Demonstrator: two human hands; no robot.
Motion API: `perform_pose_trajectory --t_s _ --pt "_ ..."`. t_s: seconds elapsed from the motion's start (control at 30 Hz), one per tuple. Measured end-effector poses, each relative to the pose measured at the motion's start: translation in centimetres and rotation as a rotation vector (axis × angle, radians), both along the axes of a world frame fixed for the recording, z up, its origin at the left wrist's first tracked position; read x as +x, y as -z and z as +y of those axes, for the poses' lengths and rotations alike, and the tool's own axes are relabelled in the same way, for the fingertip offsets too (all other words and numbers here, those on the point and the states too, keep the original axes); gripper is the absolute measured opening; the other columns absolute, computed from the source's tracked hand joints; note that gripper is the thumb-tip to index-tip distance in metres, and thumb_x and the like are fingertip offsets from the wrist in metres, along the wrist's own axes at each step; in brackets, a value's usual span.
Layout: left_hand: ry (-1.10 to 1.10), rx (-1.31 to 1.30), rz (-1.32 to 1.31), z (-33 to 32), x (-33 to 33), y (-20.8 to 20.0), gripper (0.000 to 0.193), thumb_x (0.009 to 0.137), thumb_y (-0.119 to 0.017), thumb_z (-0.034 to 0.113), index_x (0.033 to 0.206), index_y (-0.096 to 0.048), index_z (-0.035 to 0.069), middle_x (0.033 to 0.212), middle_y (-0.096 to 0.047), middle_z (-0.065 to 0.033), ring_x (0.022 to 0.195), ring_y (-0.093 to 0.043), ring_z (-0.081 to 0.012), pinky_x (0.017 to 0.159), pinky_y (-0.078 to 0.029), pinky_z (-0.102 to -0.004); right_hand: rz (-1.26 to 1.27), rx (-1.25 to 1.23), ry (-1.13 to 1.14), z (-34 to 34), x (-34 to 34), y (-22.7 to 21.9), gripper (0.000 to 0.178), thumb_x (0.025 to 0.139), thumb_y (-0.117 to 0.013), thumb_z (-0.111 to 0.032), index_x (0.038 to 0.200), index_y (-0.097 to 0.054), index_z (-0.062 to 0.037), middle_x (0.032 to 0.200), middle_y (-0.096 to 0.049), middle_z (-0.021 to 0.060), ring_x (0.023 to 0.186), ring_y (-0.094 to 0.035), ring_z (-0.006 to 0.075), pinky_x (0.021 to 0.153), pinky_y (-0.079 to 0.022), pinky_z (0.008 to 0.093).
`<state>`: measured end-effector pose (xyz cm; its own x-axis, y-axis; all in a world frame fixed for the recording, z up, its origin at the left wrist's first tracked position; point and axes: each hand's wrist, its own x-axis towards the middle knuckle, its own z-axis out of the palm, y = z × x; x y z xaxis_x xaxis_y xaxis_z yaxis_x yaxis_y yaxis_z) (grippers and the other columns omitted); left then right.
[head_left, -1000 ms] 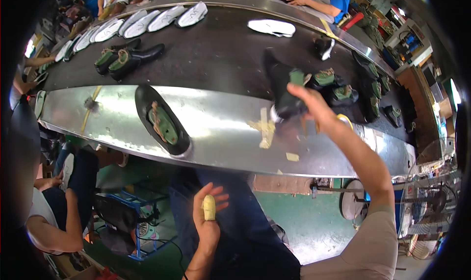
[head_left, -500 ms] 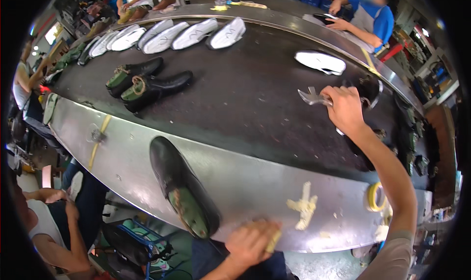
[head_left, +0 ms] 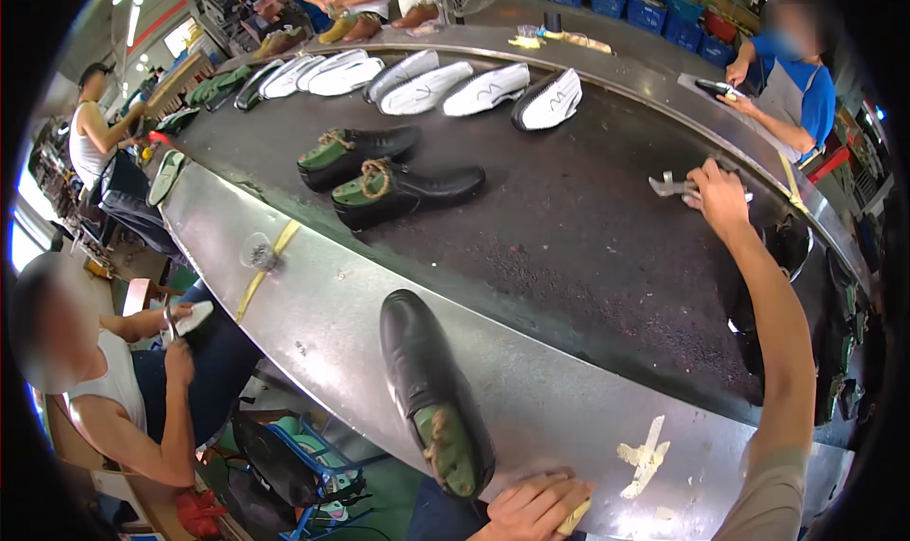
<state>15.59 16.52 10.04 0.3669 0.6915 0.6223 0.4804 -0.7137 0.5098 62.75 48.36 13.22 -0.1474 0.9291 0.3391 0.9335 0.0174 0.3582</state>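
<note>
My right hand, over the far right of the dark belt, is closed on metal lasting pliers whose head points left. At the bench's front edge my left hand is curled, fingers together. A pale yellow strip lies by its fingertips; I cannot tell whether the hand holds it. Just left of that hand, a black leather shoe with a green last in its opening lies on the metal ledge, its heel end toward me. Black shoes to the right are partly hidden by my right forearm.
Two black shoes on green lasts stand on the dark belt, with a row of white-bottomed shoes behind. The metal ledge bears a clear cup and tape patches. Co-workers sit left and far right.
The view has shifted, so the bench sits further right and lower. The white-bottomed shoe beyond my right hand no longer shows. My right hand still grips the pliers.
</note>
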Motion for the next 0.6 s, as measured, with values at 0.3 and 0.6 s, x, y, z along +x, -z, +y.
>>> perform_pose_trajectory --t_s 0.3,0.6 --pt "0.048 -0.28 -0.283 -1.6 -1.7 -0.3 0.039 0.093 -0.076 0.016 0.132 -0.075 0.01 0.122 -0.076 -0.0106 0.11 -0.073 -0.0271 0.089 -0.056 -0.0344 1.441 0.395 0.038 -25.2 -12.2 -11.8 0.048 0.102 -0.079 -0.03 0.135 -0.067 0.0026 0.105 -0.065 -0.0022 0.084 -0.054 0.0058 0.075 -0.045 0.0251" --pt "0.358 -1.15 -0.707 -16.4 -7.0 -3.6 0.064 0.104 -0.074 0.018 0.16 -0.045 0.005 0.144 -0.062 -0.0148 0.132 -0.06 -0.0225 0.113 -0.047 -0.0357 1.564 -0.441 -0.071 -46.5 -33.5 -7.6 0.032 0.091 -0.087 -0.019 0.113 -0.074 -0.0005 0.096 -0.074 0.0037 0.084 -0.065 0.0117 0.077 -0.054 0.0312"
